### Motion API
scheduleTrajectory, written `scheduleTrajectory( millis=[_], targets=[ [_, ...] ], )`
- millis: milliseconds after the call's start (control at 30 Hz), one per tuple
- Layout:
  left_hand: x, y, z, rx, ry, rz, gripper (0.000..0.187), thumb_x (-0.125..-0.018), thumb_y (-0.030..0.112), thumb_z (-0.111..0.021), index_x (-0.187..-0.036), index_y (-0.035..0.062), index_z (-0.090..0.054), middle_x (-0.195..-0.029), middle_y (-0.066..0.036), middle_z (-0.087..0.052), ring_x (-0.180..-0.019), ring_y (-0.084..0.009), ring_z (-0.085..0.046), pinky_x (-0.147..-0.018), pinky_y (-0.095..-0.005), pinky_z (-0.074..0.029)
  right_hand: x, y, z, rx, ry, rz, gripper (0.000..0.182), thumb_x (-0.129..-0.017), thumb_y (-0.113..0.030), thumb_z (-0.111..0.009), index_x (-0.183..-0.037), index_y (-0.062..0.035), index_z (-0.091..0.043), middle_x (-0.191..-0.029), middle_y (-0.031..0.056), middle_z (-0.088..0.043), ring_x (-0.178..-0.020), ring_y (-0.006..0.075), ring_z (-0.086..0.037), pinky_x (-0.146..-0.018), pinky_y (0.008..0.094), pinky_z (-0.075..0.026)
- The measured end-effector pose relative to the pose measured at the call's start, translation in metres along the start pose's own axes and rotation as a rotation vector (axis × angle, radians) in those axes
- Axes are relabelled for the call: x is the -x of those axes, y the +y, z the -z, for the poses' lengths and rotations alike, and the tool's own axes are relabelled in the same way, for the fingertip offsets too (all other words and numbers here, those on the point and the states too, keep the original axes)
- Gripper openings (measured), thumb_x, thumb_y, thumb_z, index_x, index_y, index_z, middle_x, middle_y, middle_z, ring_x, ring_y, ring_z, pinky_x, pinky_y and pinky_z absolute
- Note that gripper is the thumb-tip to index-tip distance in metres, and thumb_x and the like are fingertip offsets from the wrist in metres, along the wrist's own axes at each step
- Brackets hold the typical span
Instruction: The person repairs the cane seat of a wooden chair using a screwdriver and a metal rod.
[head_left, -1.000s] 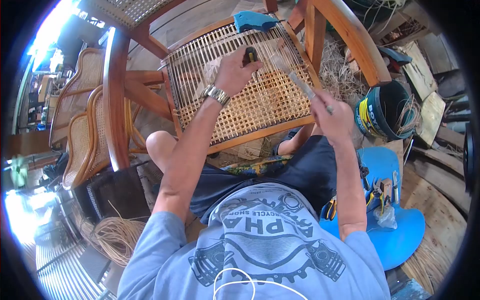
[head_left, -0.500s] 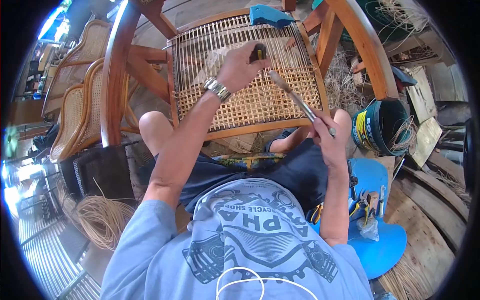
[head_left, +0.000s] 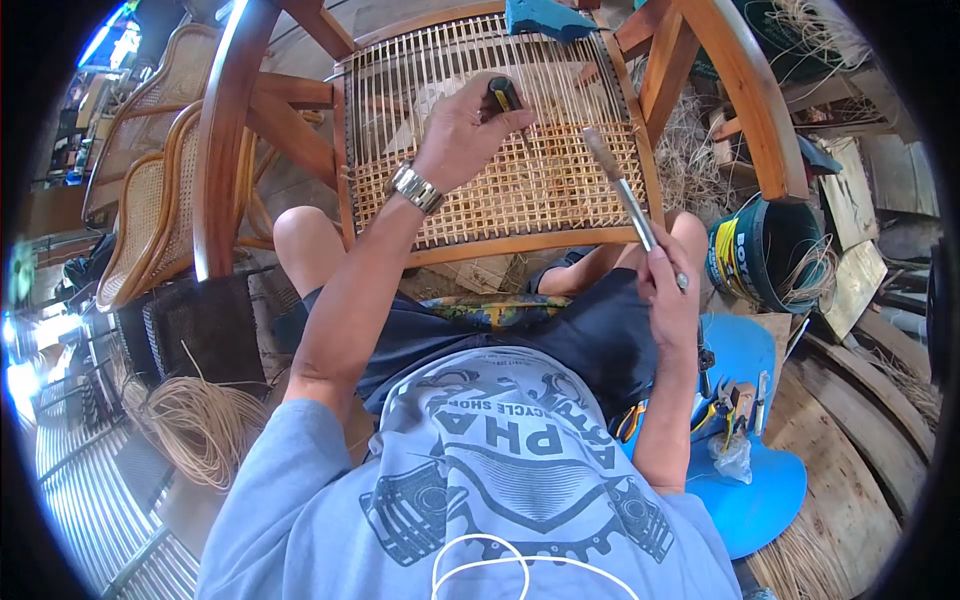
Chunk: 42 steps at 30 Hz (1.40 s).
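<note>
My left hand (head_left: 465,133), with a metal watch at the wrist, is closed round a dark-handled tool (head_left: 504,94) over the middle of the cane seat (head_left: 490,205). The tool's thin shaft points down at the weave. A brush-like tool (head_left: 632,205) with a metal shaft is gripped in my right hand (head_left: 668,288), its bristly end raised over the seat's right side. The near part of the seat is woven into an open grid; the far part shows mainly lengthwise strands. A blue object (head_left: 547,20) lies at the seat's far edge.
Wooden chair legs (head_left: 228,140) rise on both sides. A dark green bucket (head_left: 765,250) stands at the right, above a blue surface (head_left: 750,490) with pliers (head_left: 722,405). Coiled cane (head_left: 205,430) lies at the lower left. Woven chair backs (head_left: 165,200) stand at the left.
The right hand and brush-like tool have moved right and slightly down, away from the left hand. The left hand has shifted slightly left, and its tool's handle now shows more clearly.
</note>
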<state>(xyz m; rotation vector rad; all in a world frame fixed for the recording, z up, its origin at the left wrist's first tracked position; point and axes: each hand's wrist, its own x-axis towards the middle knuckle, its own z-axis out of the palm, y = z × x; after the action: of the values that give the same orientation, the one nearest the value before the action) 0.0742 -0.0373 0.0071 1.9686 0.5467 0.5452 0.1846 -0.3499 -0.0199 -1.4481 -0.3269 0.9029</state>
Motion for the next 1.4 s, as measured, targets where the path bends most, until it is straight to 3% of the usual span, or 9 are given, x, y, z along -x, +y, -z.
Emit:
scheduleTrajectory(
  millis=[200,400,467,700,767,900,1133,1333,1400],
  targets=[
    [0.004,0.0,-0.014,-0.119,-0.124,0.047,0.031,-0.093,0.025,-0.079,-0.115,0.0083,-0.066,-0.098,-0.003,-0.076,-0.09,-0.009,-0.071,-0.075,-0.03,-0.056,0.001,0.007,-0.018,-0.11,0.113,0.018,0.04,-0.107,-0.019,-0.054,-0.142,0.0006,-0.057,-0.077,-0.0029,-0.052,-0.062,0.003,-0.042,-0.053,0.0186,-0.032],
    [0.013,-0.002,-0.009,-0.087,-0.097,0.019,0.027,-0.095,0.019,-0.077,-0.115,0.0056,-0.065,-0.102,-0.003,-0.076,-0.092,-0.0108,-0.072,-0.08,-0.0305,-0.058,0.01,0.001,-0.014,0.114,-0.092,-0.024,0.039,-0.107,-0.017,-0.054,-0.142,0.0002,-0.057,-0.078,-0.0031,-0.052,-0.062,0.0026,-0.041,-0.053,0.0181,-0.031],
    [0.018,0.002,-0.008,0.136,-0.058,0.013,0.026,-0.095,0.017,-0.076,-0.115,0.0046,-0.064,-0.102,-0.004,-0.076,-0.094,-0.0112,-0.071,-0.081,-0.03,-0.058,0.016,0.005,-0.011,-0.067,0.074,-0.035,0.039,-0.107,-0.015,-0.055,-0.142,0.0001,-0.057,-0.079,-0.0031,-0.053,-0.063,0.0023,-0.042,-0.054,0.0182,-0.032],
    [0.017,-0.005,-0.018,-0.05,-0.194,-0.003,0.028,-0.095,0.019,-0.077,-0.117,0.0071,-0.064,-0.099,-0.002,-0.074,-0.094,-0.0095,-0.07,-0.081,-0.0287,-0.057,0.024,0.008,-0.029,-0.036,0.16,0.047,0.038,-0.107,-0.014,-0.054,-0.142,0.0002,-0.058,-0.078,-0.0028,-0.054,-0.064,0.0023,-0.043,-0.054,0.0184,-0.033],
    [0.022,0.001,-0.012,0.014,-0.199,0.016,0.026,-0.095,0.016,-0.077,-0.116,0.0071,-0.065,-0.101,-0.003,-0.075,-0.095,-0.0095,-0.07,-0.082,-0.0283,-0.057,0.028,0.002,-0.025,0.216,-0.086,0.031,0.039,-0.106,-0.014,-0.054,-0.142,0.0005,-0.057,-0.077,-0.0028,-0.054,-0.064,0.0027,-0.044,-0.054,0.0186,-0.033],
    [0.031,0.002,-0.004,0.206,-0.063,-0.006,0.019,-0.096,0.009,-0.074,-0.112,0.0062,-0.064,-0.103,-0.003,-0.075,-0.096,-0.0102,-0.07,-0.087,-0.0284,-0.058,0.041,0.01,-0.016,-0.025,0.134,-0.021,0.039,-0.106,-0.012,-0.053,-0.142,0.0013,-0.058,-0.077,-0.0034,-0.054,-0.062,0.0031,-0.044,-0.054,0.0189,-0.034],
    [0.038,0.01,-0.015,-0.002,-0.14,0.016,0.023,-0.096,0.01,-0.075,-0.116,0.0053,-0.064,-0.102,-0.003,-0.075,-0.096,-0.0099,-0.07,-0.085,-0.028,-0.056,0.048,0.015,-0.025,-0.015,0.158,0.05,0.041,-0.106,-0.015,-0.054,-0.145,-0.0005,-0.055,-0.076,-0.0022,-0.052,-0.058,0.0027,-0.039,-0.051,0.0181,-0.028],
    [0.035,0.009,-0.005,0.157,-0.058,-0.031,0.023,-0.096,0.013,-0.075,-0.115,0.0053,-0.065,-0.1,-0.002,-0.074,-0.093,-0.0072,-0.069,-0.08,-0.0251,-0.055,0.053,0.018,-0.034,0.025,0.183,0.053,0.041,-0.107,-0.014,-0.052,-0.145,0.0,-0.055,-0.075,-0.0024,-0.052,-0.058,0.003,-0.039,-0.051,0.0185,-0.028],
    [0.036,0.012,-0.005,0.053,-0.092,-0.001,0.022,-0.096,0.013,-0.075,-0.114,0.0052,-0.065,-0.099,-0.001,-0.074,-0.092,-0.0069,-0.068,-0.079,-0.0251,-0.055,0.05,0.02,-0.03,0.02,0.187,0.098,0.041,-0.107,-0.014,-0.052,-0.145,0.0002,-0.054,-0.075,-0.0023,-0.053,-0.059,0.0028,-0.04,-0.051,0.0188,-0.028]
  ],
)
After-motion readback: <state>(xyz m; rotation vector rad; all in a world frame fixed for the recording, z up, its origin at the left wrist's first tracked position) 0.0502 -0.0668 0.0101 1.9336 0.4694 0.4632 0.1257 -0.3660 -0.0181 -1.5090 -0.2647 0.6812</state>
